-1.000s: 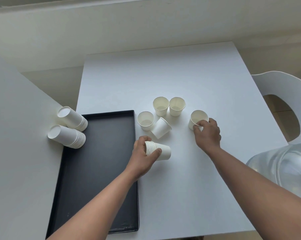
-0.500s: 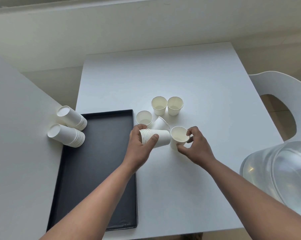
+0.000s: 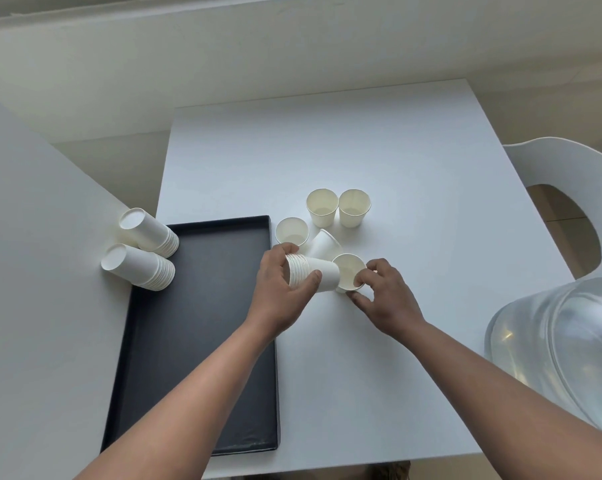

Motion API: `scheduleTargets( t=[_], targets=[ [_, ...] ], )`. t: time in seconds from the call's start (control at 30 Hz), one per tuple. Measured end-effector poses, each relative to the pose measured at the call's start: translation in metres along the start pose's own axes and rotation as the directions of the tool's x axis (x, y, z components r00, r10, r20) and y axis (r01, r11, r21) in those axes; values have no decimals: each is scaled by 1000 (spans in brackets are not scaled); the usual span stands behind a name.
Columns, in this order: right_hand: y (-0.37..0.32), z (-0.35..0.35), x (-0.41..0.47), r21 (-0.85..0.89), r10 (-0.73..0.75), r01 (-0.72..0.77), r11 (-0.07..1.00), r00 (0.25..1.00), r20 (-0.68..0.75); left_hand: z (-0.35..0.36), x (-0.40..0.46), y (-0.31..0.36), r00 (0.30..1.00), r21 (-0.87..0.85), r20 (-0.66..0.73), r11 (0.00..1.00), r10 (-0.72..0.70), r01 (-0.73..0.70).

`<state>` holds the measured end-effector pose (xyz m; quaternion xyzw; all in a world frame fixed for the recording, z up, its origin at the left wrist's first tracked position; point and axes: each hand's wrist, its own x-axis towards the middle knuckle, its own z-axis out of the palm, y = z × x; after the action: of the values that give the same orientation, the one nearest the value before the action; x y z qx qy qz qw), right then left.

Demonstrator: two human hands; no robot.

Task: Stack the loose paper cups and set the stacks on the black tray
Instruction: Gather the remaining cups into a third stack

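My left hand [image 3: 282, 292] grips a stack of white paper cups [image 3: 313, 276] lying sideways, bottom end pointing right. My right hand [image 3: 382, 296] pinches the rim of a single paper cup [image 3: 348, 270], its mouth facing the stack's bottom and touching it. The black tray [image 3: 195, 341] lies left of my hands with nothing inside. Two finished stacks lie on their sides at the tray's far left corner: an upper stack [image 3: 147, 232] and a lower stack [image 3: 138, 266]. Loose cups remain: three upright cups [image 3: 322, 206] [image 3: 354, 206] [image 3: 291, 231] and one tipped cup [image 3: 324, 244].
The white table [image 3: 362, 150] ends close in front of me and at the right. A second white surface [image 3: 33, 271] adjoins on the left. A white chair [image 3: 566, 188] stands at the right, and a clear plastic jug [image 3: 556, 348] sits at the lower right.
My right hand carried the single cup leftward from the table's right side to the stack. My left hand lifted the stack slightly up and away, toward the loose cups.
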<state>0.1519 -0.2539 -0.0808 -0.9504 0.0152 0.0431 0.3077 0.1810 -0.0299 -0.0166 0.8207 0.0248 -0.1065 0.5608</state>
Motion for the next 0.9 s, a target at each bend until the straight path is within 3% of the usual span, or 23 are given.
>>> scheduleTargets(
  t=[0.07,0.2,0.3,0.43,0.57,0.7,0.9],
  targets=[
    [-2,2,-2,-21,-31,30,999,999,-19,2,-5,5,992,84,-19,989,125,-123],
    [-9,3,-5,-67,-74,71,995,996,-52,14,-8,14,923,346,172,856,344,-384],
    [-10,5,-10,19,16,-15,1000,1000,-25,22,-3,20,915,470,280,790,289,-393],
    [-7,11,-19,125,101,-101,987,995,8,25,-2,28,915,544,316,742,250,-390],
    [-7,14,-21,181,130,-131,975,991,17,22,0,26,917,679,354,625,182,-386],
    [-11,13,-18,184,114,-124,975,992,61,27,1,17,875,751,464,464,137,-470],
    [-20,13,-11,98,51,-65,993,989,139,40,3,11,877,738,471,505,90,-448]
  ],
)
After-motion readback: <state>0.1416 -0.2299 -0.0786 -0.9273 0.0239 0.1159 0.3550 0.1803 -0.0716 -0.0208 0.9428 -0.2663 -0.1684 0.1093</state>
